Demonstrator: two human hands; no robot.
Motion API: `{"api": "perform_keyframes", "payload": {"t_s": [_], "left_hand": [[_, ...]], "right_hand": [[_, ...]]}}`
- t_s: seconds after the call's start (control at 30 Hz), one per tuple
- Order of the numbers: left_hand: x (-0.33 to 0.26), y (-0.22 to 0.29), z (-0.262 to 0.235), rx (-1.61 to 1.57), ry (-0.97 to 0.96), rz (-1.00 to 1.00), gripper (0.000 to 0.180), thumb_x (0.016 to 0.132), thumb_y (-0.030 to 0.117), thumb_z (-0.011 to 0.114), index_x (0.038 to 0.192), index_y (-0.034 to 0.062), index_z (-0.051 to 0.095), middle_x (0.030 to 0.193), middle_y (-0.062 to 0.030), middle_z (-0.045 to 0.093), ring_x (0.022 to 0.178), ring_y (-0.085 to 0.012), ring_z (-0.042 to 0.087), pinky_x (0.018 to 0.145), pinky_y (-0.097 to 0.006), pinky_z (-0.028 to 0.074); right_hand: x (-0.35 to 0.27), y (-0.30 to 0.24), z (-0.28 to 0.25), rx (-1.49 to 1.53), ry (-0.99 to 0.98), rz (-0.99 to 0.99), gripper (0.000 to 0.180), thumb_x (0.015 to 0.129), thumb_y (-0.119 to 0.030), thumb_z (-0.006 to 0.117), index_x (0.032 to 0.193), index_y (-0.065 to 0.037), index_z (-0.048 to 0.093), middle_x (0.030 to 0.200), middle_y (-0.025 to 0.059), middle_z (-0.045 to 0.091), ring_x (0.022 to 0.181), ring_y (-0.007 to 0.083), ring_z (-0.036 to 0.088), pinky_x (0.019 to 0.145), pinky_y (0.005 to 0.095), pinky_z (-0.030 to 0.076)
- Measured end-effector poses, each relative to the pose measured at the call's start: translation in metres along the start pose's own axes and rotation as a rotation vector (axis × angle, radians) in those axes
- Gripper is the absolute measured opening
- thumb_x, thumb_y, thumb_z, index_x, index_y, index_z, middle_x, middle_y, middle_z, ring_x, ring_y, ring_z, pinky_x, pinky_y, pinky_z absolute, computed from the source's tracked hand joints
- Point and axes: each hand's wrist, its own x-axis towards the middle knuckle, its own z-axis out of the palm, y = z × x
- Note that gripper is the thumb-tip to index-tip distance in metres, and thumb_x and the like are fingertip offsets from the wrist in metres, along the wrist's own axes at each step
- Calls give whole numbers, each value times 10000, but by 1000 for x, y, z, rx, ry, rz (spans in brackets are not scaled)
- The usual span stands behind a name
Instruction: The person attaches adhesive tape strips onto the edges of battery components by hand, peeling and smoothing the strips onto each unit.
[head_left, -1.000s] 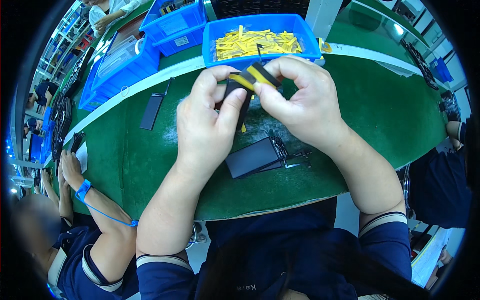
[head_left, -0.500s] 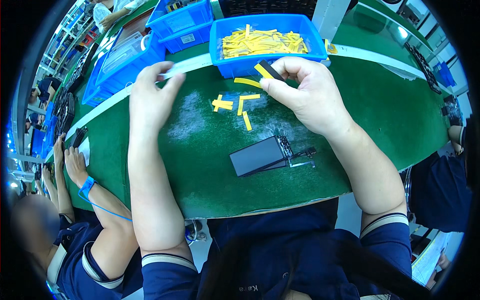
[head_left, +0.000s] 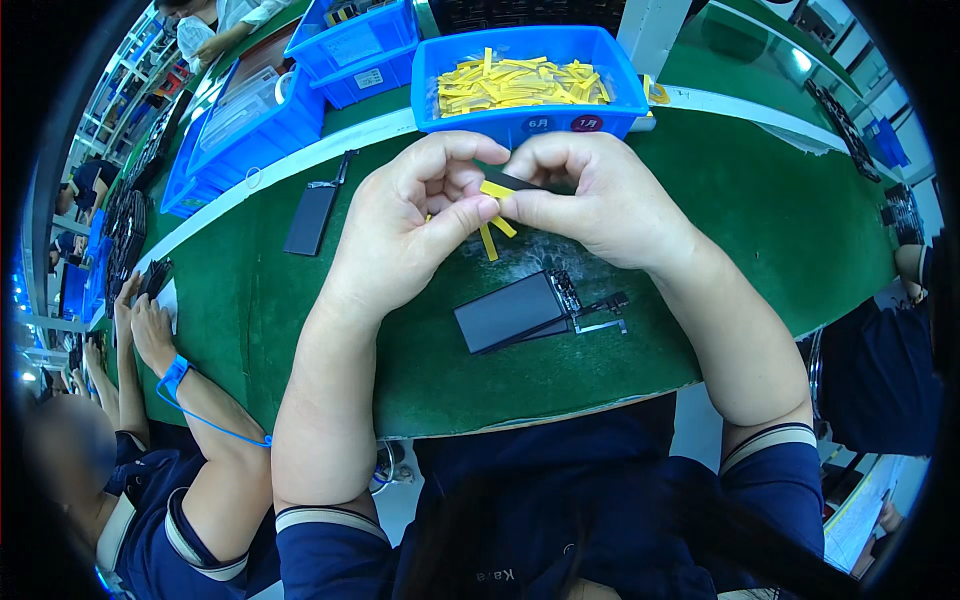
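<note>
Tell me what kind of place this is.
Likely an electronics assembly line: a green work mat, a blue bin of yellow strips, a dark flat module with flex cables, and a co-worker alongside.

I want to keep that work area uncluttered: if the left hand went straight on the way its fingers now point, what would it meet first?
The left hand points right, toward the right hand. It would first meet the small black part with yellow strips pinched between both hands, then the right hand's fingers. Depth is hard to judge.
</note>
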Motion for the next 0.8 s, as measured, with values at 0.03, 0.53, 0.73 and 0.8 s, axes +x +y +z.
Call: {"api": "perform_keyframes", "payload": {"t_s": [0.03, 0.53, 0.73, 0.8], "left_hand": [[1, 0, 1, -55, -4, -33, 323, 808, 19, 662, 1119, 29, 576, 790, 1, 570, 692, -39, 525, 629, -180, 449], [4, -17, -3, 1058, 178, 114, 261, 693, 140, 744, 872, 14, 601, 848, -119, 582, 799, -282, 582, 718, -363, 479], [-15, 13, 34, 763, -364, 16, 364, 678, 217, 775, 920, 2, 606, 805, -148, 615, 765, -272, 617, 701, -351, 483], [-13, 6, 30, 688, -286, -36, 326, 705, 189, 748, 923, -1, 600, 804, -144, 618, 767, -263, 618, 702, -345, 482]], "right_hand": [[0, 0, 1, 0, 1, 0, 174, 754, -161, 686, 798, 3, 646, 674, 52, 599, 623, 126, 567, 593, 274, 459], [-3, -8, 1, -260, 431, -331, 88, 767, -83, 669, 812, -8, 663, 776, 88, 646, 732, 197, 619, 673, 296, 483], [-3, -5, 2, -289, 411, -342, 107, 759, -90, 671, 821, -2, 669, 786, 91, 656, 747, 199, 631, 692, 290, 493], [-3, -6, 2, -226, 419, -305, 110, 767, -94, 671, 825, -1, 676, 796, 92, 668, 742, 196, 639, 701, 286, 497]]}}
